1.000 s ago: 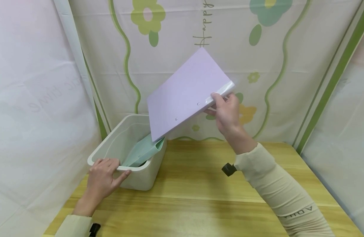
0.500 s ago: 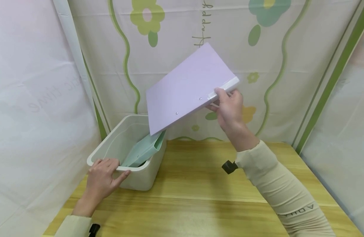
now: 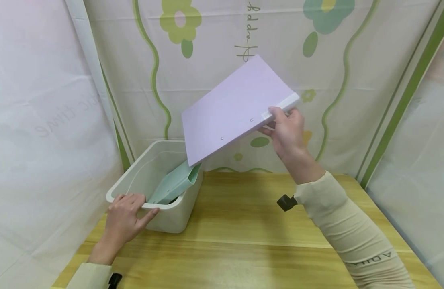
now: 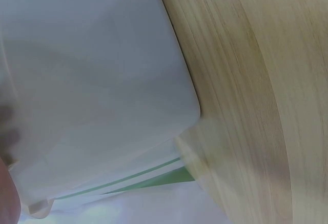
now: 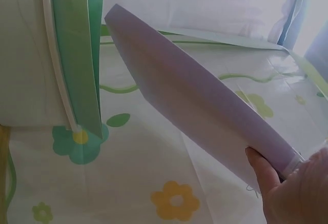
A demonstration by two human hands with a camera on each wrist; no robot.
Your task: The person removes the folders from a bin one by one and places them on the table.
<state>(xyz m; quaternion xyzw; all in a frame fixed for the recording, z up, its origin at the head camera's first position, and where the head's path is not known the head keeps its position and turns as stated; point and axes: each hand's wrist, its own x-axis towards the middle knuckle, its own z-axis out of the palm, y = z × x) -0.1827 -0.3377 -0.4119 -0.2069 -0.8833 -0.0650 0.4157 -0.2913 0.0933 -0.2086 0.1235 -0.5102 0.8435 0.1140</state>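
Note:
My right hand point(image 3: 288, 130) holds a light purple ring binder point(image 3: 236, 106) by its spine, near the end with the clear label strip. The binder is tilted in the air, its lower corner over the right edge of a white plastic bin point(image 3: 180, 218). In the right wrist view, the purple binder point(image 5: 200, 98) stands apart from a mint green binder point(image 5: 77, 55). That green binder point(image 3: 174, 184) leans inside the bin, one end jutting at the rim. My left hand point(image 3: 125, 218) grips the bin's near rim, thumb outside and fingers over the edge.
The bin stands at the left of a wooden table point(image 3: 240, 241). A white curtain point(image 3: 272, 76) with flower prints hangs behind it, and pale sheets point(image 3: 44, 100) flank both sides. Something dark shows under the green binder, too small to make out.
The purple binder rose slightly, then shifted a little to the right with my right hand. My left hand, the bin and the green binder stay where they were.

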